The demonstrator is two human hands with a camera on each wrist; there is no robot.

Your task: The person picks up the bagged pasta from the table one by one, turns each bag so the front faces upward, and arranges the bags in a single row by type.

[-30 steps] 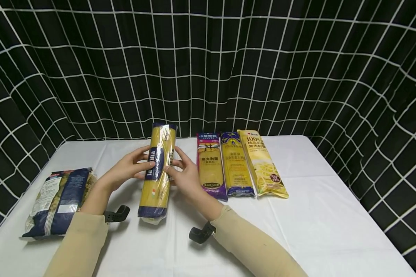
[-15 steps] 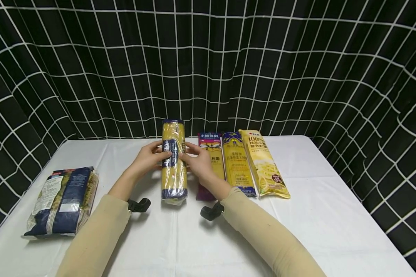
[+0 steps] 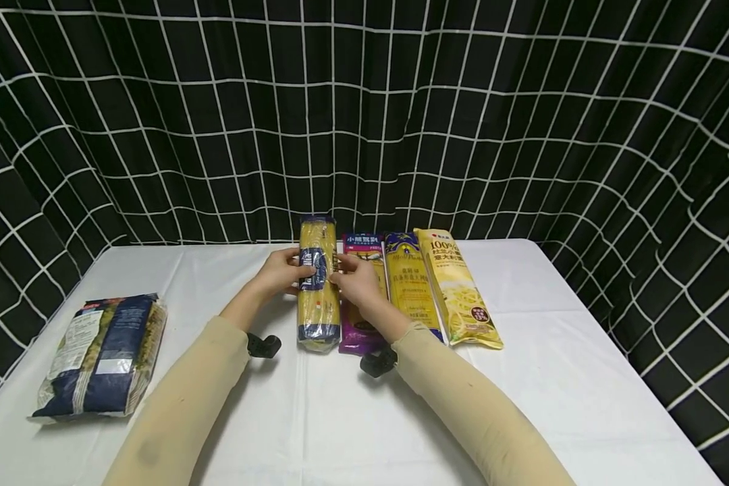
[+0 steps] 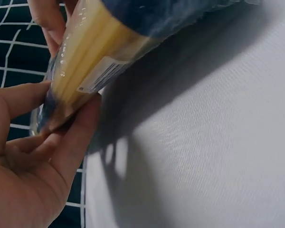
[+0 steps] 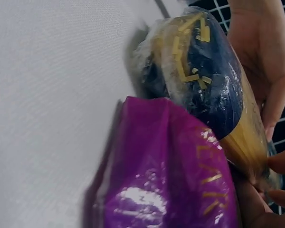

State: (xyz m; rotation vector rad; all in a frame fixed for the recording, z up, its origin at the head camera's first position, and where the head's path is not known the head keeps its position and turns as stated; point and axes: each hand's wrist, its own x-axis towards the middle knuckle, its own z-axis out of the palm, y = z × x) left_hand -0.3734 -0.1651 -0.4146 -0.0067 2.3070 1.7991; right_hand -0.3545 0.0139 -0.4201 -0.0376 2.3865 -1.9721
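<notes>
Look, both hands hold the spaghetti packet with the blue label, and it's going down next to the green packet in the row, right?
Not quite. Both hands, left hand and right hand, do hold the spaghetti packet, but the neighbour in the row is a purple packet, not green. The head view and right wrist view both show the purple wrapper.

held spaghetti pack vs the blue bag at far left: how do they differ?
The spaghetti pack is long and narrow; the blue bag is short and wide. The spaghetti pack is held between the left hand and right hand; the blue bag lies untouched. The spaghetti pack sits beside the purple pack, in a row of packs; the blue bag lies apart near the table's left edge. Both have dark blue labelling and show yellowish contents.
</notes>
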